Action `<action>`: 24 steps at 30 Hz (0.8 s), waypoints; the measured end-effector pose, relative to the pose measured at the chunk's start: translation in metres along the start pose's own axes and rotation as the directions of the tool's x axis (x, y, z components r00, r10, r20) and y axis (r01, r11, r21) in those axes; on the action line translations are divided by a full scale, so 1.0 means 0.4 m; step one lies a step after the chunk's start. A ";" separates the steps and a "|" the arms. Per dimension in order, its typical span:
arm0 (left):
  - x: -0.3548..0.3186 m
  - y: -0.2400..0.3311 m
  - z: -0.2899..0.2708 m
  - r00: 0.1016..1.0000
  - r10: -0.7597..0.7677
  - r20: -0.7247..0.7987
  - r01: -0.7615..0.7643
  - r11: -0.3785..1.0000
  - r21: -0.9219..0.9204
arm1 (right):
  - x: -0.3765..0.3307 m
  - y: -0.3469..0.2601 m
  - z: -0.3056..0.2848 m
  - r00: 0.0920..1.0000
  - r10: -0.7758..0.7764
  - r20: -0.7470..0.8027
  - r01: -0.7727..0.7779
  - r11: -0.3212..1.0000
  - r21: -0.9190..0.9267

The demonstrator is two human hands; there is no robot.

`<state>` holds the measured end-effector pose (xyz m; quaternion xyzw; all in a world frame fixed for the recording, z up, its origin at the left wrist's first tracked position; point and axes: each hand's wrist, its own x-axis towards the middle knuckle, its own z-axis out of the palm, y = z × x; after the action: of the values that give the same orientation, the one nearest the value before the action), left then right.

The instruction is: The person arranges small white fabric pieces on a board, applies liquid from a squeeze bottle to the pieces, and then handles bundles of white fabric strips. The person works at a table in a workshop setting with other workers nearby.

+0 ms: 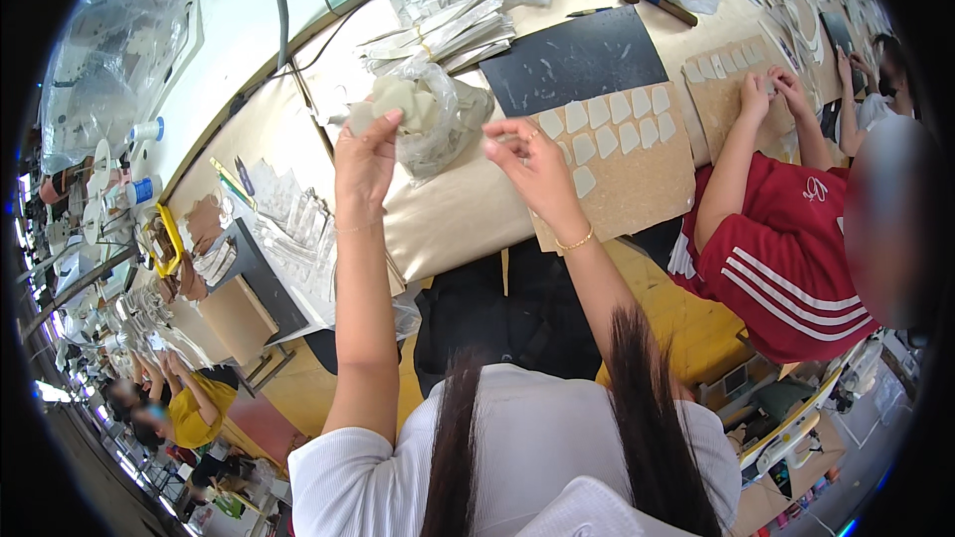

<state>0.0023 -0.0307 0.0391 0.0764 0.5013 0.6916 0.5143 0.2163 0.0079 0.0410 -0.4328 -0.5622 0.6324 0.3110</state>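
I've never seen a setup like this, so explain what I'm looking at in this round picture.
There's no machine here: these are a person's bare hands, seen by a wide fisheye camera worn on the head and looking down, so straight edges bend. The left hand is at some pale pieces by a plastic bag, apparently pinching them; the right hand looks empty. On the table lie a brown board with similar pieces in rows, a black sheet, a bundle of strips and a hammer.
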 end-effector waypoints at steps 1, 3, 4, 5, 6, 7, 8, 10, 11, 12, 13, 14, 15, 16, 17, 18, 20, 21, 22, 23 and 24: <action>-0.020 -0.008 0.027 0.998 -0.038 0.048 0.039 0.999 -0.026 | 0.013 -0.013 0.016 1.000 0.019 0.002 -0.020 0.992 0.123; -0.066 -0.028 0.063 0.990 -0.117 0.072 0.120 0.992 -0.036 | 0.020 -0.026 0.029 0.998 0.063 0.020 -0.066 0.958 0.281; -0.077 -0.055 0.059 0.987 -0.128 0.096 0.136 0.988 -0.077 | 0.019 -0.029 0.033 0.995 0.089 0.035 -0.096 0.945 0.314; -0.086 -0.077 0.058 0.983 -0.139 0.121 0.153 0.981 -0.117 | 0.018 -0.031 0.035 0.992 0.114 0.050 -0.125 0.930 0.346; -0.098 -0.091 0.069 0.974 -0.174 0.143 0.195 0.968 -0.156 | 0.013 -0.025 0.031 0.991 0.132 0.037 -0.137 0.951 0.279; -0.108 -0.104 0.080 0.964 -0.208 0.167 0.239 0.952 -0.193 | 0.007 -0.013 0.024 0.989 0.148 0.023 -0.150 0.966 0.211; -0.115 -0.112 0.085 0.951 -0.241 0.193 0.283 0.931 -0.230 | 0.000 0.000 0.017 0.986 0.164 0.007 -0.163 0.976 0.141; -0.125 -0.126 0.090 0.930 -0.305 0.206 0.349 0.908 -0.231 | -0.018 0.025 -0.001 0.982 0.189 -0.022 -0.183 0.971 0.151; -0.129 -0.133 0.092 0.917 -0.337 0.213 0.382 0.895 -0.231 | -0.027 0.032 -0.012 0.979 0.201 -0.037 -0.193 0.969 0.156; -0.132 -0.140 0.087 0.918 -0.343 0.201 0.382 0.900 -0.208 | -0.036 0.030 -0.021 0.969 0.247 -0.022 -0.237 0.949 0.207; -0.132 -0.150 0.086 0.918 -0.349 0.187 0.384 0.901 -0.203 | -0.044 0.026 -0.032 0.957 0.291 -0.004 -0.280 0.925 0.258; -0.131 -0.161 0.086 0.918 -0.356 0.174 0.387 0.901 -0.197 | -0.051 0.025 -0.043 0.943 0.333 0.014 -0.321 0.896 0.307; -0.129 -0.168 0.088 0.918 -0.361 0.162 0.388 0.902 -0.189 | -0.055 0.029 -0.053 0.935 0.355 0.005 -0.338 0.885 0.319; -0.129 -0.173 0.092 0.924 -0.358 0.133 0.379 0.905 -0.192 | -0.060 0.035 -0.063 0.926 0.377 -0.005 -0.354 0.875 0.331; -0.129 -0.176 0.097 0.929 -0.355 0.104 0.369 0.909 -0.194 | -0.066 0.043 -0.075 0.917 0.398 -0.015 -0.369 0.863 0.344; -0.129 -0.182 0.106 0.932 -0.354 0.079 0.363 0.911 -0.198 | -0.075 0.055 -0.097 0.917 0.399 -0.010 -0.361 0.841 0.402; -0.127 -0.186 0.110 0.922 -0.381 0.074 0.388 0.903 -0.183 | -0.094 0.080 -0.138 0.918 0.397 -0.003 -0.339 0.789 0.513; -0.125 -0.184 0.107 0.918 -0.392 0.069 0.398 0.901 -0.174 | -0.099 0.077 -0.143 0.913 0.404 -0.046 -0.316 0.775 0.547; -0.122 -0.182 0.105 0.899 -0.432 0.073 0.438 0.880 -0.185 | -0.106 0.070 -0.148 0.907 0.412 -0.088 -0.290 0.762 0.579; -0.119 -0.185 0.093 0.886 -0.449 0.116 0.463 0.865 -0.191 | -0.112 0.068 -0.153 0.898 0.421 -0.129 -0.263 0.747 0.610; -0.116 -0.194 0.079 0.870 -0.465 0.163 0.491 0.848 -0.199 | -0.119 0.074 -0.172 0.899 0.406 -0.164 -0.243 0.774 0.584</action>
<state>0.0925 -0.0505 0.0137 -0.0746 0.3909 0.5906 0.7020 0.3012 -0.0089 0.0217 -0.5012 -0.2224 0.7432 0.3835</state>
